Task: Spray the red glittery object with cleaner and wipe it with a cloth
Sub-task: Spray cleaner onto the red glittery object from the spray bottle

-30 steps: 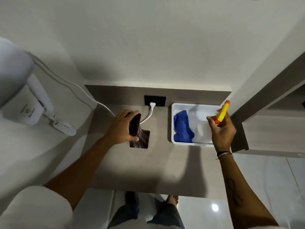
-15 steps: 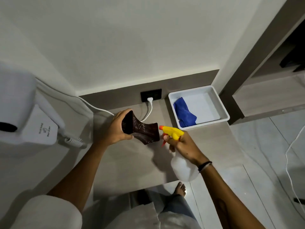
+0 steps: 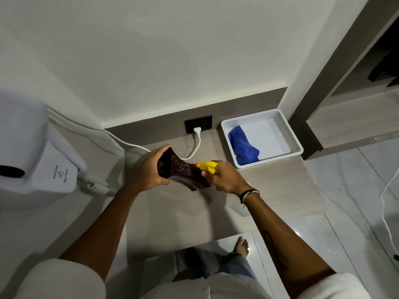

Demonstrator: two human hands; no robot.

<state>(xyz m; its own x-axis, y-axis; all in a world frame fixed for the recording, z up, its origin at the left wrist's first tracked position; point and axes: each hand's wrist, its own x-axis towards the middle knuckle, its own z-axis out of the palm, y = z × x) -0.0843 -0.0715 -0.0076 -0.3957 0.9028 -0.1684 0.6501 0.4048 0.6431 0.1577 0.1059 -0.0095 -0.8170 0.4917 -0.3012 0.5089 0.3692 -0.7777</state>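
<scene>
My left hand (image 3: 149,167) grips the dark red glittery object (image 3: 183,174) by one flared end and holds it sideways above the beige counter (image 3: 172,212). My right hand (image 3: 224,176) is closed around the spray bottle (image 3: 207,166), whose yellow head and orange nozzle point left, almost touching the object's middle. The bottle's pale body is mostly hidden under my right wrist. A folded blue cloth (image 3: 243,145) lies in the left half of a white tray (image 3: 289,134) at the counter's back right.
A black wall socket (image 3: 198,124) with a white plug and cable sits behind my hands. A white wall-mounted hair dryer (image 3: 32,152) with a coiled cord hangs at left. A shelf unit stands at right, and my bare feet are on the glossy floor below the counter's front edge.
My right hand took the spray bottle out of the tray and brought it left to the object. My left hand lifted the object off the counter and turned it sideways.
</scene>
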